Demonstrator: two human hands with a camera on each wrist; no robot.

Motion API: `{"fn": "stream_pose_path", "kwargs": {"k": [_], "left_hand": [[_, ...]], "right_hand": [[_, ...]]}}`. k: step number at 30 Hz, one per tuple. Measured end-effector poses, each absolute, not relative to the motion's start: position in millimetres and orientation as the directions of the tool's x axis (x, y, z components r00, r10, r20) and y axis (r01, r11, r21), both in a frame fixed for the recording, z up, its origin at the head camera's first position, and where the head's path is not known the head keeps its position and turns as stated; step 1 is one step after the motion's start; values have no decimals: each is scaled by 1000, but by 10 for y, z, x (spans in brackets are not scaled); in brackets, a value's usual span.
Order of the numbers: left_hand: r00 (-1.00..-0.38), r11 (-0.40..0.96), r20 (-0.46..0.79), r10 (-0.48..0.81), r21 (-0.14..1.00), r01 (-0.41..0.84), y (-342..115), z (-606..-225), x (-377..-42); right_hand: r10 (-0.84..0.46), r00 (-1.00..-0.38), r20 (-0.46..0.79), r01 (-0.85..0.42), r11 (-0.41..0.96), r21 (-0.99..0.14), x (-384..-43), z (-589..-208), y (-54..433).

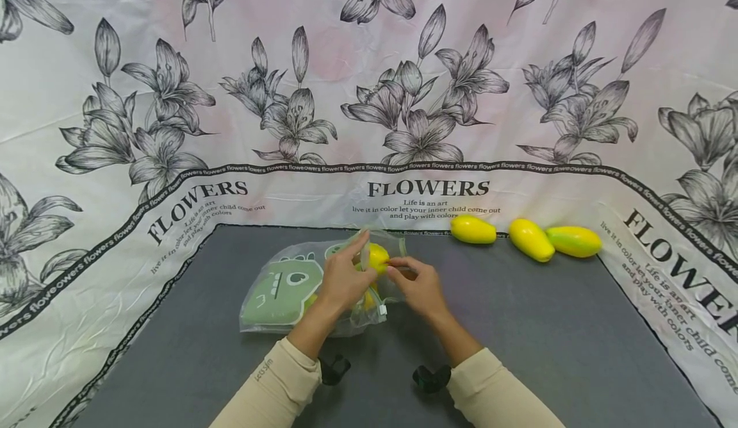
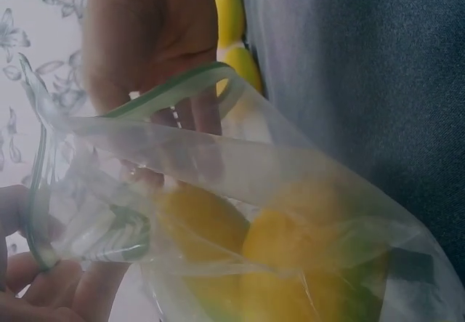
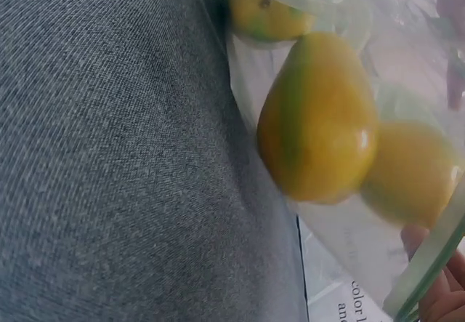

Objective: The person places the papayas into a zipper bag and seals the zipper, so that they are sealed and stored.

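A clear zip bag with a green dinosaur print lies on the grey table, its mouth toward the right. My left hand pinches the green-edged rim; its fingers show at lower left in the left wrist view. At the mouth, my right hand holds the end of a yellow papaya between bent fingers and thumb. The bag's film partly veils those fingertips. Through the film in the right wrist view I see another yellow-green papaya and one more above it.
Three yellow papayas stand apart at the back right: one alone, then a pair touching, the left one and the right one. A white flower-printed cloth rises behind the grey table. The zip slider hangs at the bag's near edge.
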State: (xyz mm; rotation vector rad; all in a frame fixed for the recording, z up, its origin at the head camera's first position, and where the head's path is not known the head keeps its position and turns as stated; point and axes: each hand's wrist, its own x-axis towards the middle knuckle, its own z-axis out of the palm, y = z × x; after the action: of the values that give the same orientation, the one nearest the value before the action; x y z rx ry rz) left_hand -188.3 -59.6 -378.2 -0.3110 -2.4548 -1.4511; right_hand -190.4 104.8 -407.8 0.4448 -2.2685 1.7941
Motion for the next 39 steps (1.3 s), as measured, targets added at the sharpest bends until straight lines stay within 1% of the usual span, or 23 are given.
{"fn": "stream_pose_path", "kwargs": {"k": [5, 8, 11, 16, 19, 21, 28, 39], "left_hand": [[-936, 458, 348, 50, 825, 331, -591, -3797, -1885], [-938, 453, 344, 45, 830, 326, -588, -3804, -1895], [-943, 446, 332, 31, 839, 310, -588, -3807, -1911], [-941, 441, 338, 8, 843, 307, -596, -3794, -1941], [-938, 445, 347, -6, 840, 309, -606, -3785, -1954], [-938, 446, 345, -13, 842, 304, -612, -3783, -1965], [-938, 441, 346, -15, 844, 304, -624, -3778, -1988], [-935, 436, 355, -11, 843, 315, -636, -3778, -2000]], "right_hand": [[-177, -933, 313, -352, 270, -896, -1875, -4035, 1038], [-209, -931, 299, -348, 263, -900, -1887, -4042, 1069], [-215, -925, 312, -359, 230, -905, -1939, -4115, 1129], [-176, -905, 387, -418, 199, -887, -2081, -4277, 1299], [-138, -883, 449, -468, 202, -860, -2110, -4246, 1421], [-119, -876, 468, -483, 205, -851, -2098, -4167, 1501], [-68, -880, 470, -473, 216, -854, -2002, -3833, 1742], [-3, -877, 480, -462, 282, -841, -2159, -3754, 2092]]}}
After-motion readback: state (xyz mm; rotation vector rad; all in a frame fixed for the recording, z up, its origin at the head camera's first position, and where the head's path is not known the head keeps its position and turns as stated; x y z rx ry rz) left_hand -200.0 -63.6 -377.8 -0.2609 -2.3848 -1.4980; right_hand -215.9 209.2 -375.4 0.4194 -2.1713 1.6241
